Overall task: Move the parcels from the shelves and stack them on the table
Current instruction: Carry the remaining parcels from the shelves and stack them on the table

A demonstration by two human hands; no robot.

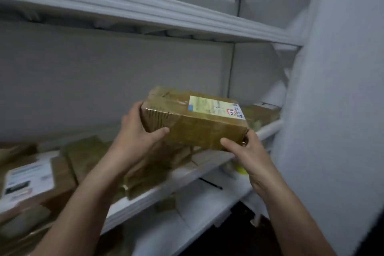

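Above the white shelf [199, 170] I hold a taped cardboard parcel [195, 122]. My left hand [137, 133] grasps its left end. My right hand [247, 149] grips its right corner.

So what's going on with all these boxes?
A person grips a brown taped parcel, left hand at one end and right hand at the other, holding it up just above a white shelf. The other parcels lie on that shelf, so there is more to carry.
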